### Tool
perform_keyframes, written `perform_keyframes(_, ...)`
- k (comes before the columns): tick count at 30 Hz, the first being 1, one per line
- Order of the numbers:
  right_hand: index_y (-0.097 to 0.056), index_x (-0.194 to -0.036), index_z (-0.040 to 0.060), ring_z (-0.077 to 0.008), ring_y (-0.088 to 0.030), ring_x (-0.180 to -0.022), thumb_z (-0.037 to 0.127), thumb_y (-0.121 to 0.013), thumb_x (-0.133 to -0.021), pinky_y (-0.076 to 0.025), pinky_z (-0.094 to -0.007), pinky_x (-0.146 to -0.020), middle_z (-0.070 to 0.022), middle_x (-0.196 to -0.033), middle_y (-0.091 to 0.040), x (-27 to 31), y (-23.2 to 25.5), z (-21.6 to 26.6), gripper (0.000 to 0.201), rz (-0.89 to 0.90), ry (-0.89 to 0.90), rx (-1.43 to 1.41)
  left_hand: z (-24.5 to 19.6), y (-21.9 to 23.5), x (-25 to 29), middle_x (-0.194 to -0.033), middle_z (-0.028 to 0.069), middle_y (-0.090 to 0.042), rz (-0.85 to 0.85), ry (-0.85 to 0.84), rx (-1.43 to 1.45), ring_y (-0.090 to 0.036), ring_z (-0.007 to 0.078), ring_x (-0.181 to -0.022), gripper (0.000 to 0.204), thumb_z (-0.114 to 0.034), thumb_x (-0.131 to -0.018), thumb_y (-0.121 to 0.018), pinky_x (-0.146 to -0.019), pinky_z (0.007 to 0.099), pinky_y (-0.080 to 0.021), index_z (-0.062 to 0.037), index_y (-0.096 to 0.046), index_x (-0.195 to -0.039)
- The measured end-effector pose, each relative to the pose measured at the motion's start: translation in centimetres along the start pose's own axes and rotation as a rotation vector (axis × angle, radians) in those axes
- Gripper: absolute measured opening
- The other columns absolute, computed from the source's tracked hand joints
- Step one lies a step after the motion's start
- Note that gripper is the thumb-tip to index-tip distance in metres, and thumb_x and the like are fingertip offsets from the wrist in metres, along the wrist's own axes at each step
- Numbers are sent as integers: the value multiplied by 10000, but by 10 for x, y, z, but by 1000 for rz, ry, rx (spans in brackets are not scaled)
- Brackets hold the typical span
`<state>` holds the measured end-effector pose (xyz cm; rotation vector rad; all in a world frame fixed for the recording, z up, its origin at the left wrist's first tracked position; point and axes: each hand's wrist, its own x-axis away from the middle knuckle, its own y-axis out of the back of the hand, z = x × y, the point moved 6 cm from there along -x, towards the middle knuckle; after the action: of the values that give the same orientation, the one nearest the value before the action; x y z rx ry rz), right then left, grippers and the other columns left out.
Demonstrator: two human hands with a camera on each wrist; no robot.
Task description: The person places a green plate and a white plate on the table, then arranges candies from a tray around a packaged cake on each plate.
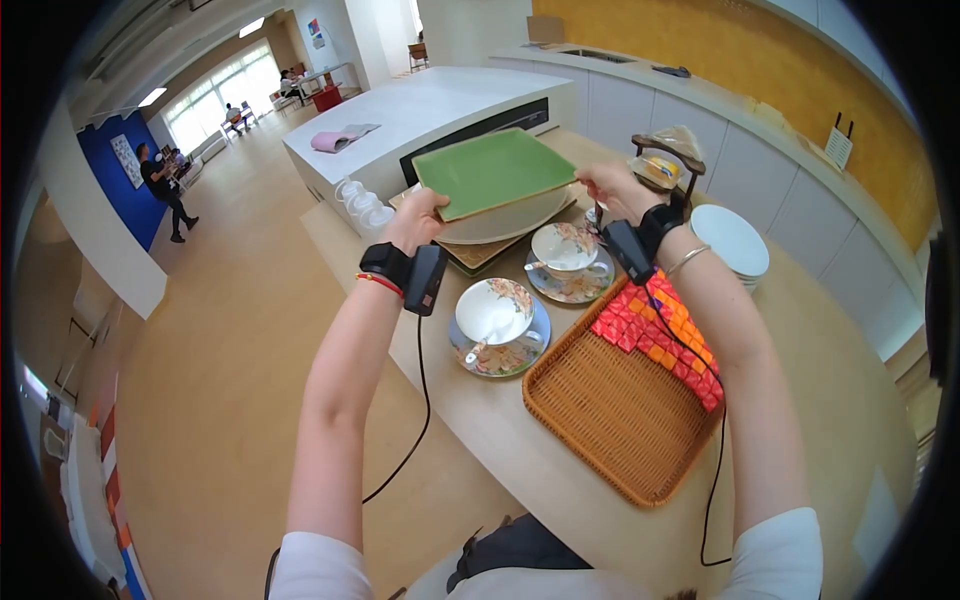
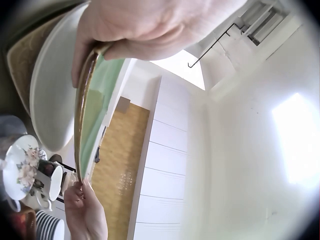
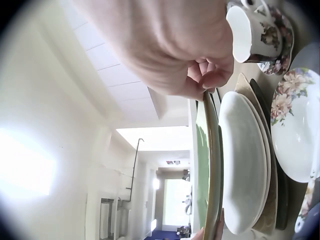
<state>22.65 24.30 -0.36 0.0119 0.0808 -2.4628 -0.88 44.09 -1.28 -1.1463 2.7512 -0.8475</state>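
Note:
A green rectangular plate (image 1: 495, 170) with a brown rim is held up between my two hands. My left hand (image 1: 415, 220) pinches its near left corner, and my right hand (image 1: 612, 190) pinches the right corner. Below the green plate sits a white oval plate (image 3: 242, 160) on top of larger brown and dark plates (image 2: 22, 50); the wrist views show a gap between it and the green one. Nearer me stand two floral cups, a front cup (image 1: 494, 310) and a rear cup (image 1: 565, 248), each on a saucer with a spoon.
A wicker tray (image 1: 610, 420) with rows of red and orange wrapped pieces (image 1: 665, 330) lies by my right forearm. White stacked plates (image 1: 730, 245) stand at right, clear glasses (image 1: 362, 205) at left. A white cabinet (image 1: 430, 100) rises behind. A person (image 1: 165, 190) stands far left.

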Motion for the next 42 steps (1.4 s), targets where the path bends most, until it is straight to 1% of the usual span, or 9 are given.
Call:
perform_keyframes(7, -481, -760, 135, -19, -347, -521, 164, -634, -901, -268, -182, -443, 72, -657, -423, 104, 37, 67, 211, 257, -168, 113, -30, -34, 67, -1276, 198, -574, 134, -29, -223, -616, 332, -1153, 339, 44, -959, -478, -998, 495, -542, 64, -471, -1297)
perform_keyframes(12, -593, -903, 120, -1, -368, -527, 240, -625, -964, -250, -179, -441, 85, -701, -472, 231, 95, 88, 138, 160, -33, 382, -14, -86, 172, -1238, 184, -594, 273, -17, -357, -633, 279, -1128, 326, -4, -969, -540, -984, 437, -553, 64, -483, -1282)
perform_keyframes(15, -632, -1005, 85, 19, -404, -550, 288, -621, -982, -268, -164, -442, 77, -753, -525, 320, 133, 90, 204, 3, -57, 374, 21, -109, 202, -1199, 129, -635, 369, 71, -387, -653, 226, -1100, 331, -44, -956, -607, -963, 380, -549, 14, -540, -1275)
perform_keyframes(17, -632, -1059, 49, -16, -517, -625, 288, -621, -983, -361, -178, -487, 27, -797, -592, 367, 166, 77, 251, -29, -80, 295, 57, -141, 227, -1211, 131, -635, 649, 163, -342, -657, 215, -1090, 353, -47, -953, -611, -948, 351, -548, 24, -536, -1290)
perform_keyframes(19, -619, -1164, 12, -59, -604, -780, 264, -608, -992, -483, -204, -665, -17, -943, -655, 415, 200, 64, 305, -311, -24, 164, 92, -170, 260, -1214, 143, -632, 695, 193, -300, -659, 219, -1090, 364, -44, -951, -611, -946, 346, -553, 38, -529, -1297)
perform_keyframes(22, -605, -1223, -13, -104, -637, -960, 245, -593, -1005, -506, -246, -840, -63, -1085, -680, 486, 254, 40, 338, -460, -12, 101, 143, -215, 302, -1225, 149, -628, 814, 279, -352, -655, 231, -1110, 370, -29, -958, -598, -947, 351, -556, 39, -517, -1312)
perform_keyframes(27, -577, -1273, -32, -124, -645, -1029, 248, -584, -1018, -513, -259, -874, -83, -1133, -688, 580, 327, 2, 379, -614, -44, 159, 242, -275, 338, -1241, 170, -616, 909, 566, -397, -652, 262, -1125, 303, 47, -975, -496, -978, 409, -546, 26, -493, -1277)
perform_keyframes(37, -499, -1324, -70, -164, -678, -1004, 268, -581, -1031, -526, -281, -845, -147, -1126, -703, 614, 399, -71, 456, -774, -28, 307, 352, -317, 347, -1339, 183, -560, 985, 719, -447, -594, 306, -1202, 336, 48, -988, -398, -1036, 457, -503, 17, -480, -1312)
perform_keyframes(42, -518, -1286, -82, -148, -698, -855, 233, -587, -1028, -544, -277, -723, -150, -1005, -723, 584, 411, -92, 413, -667, 24, 338, 354, -306, 342, -1361, 213, -529, 707, 720, -424, -541, 324, -1242, 348, 51, -985, -355, -1068, 484, -465, 51, -478, -1311)
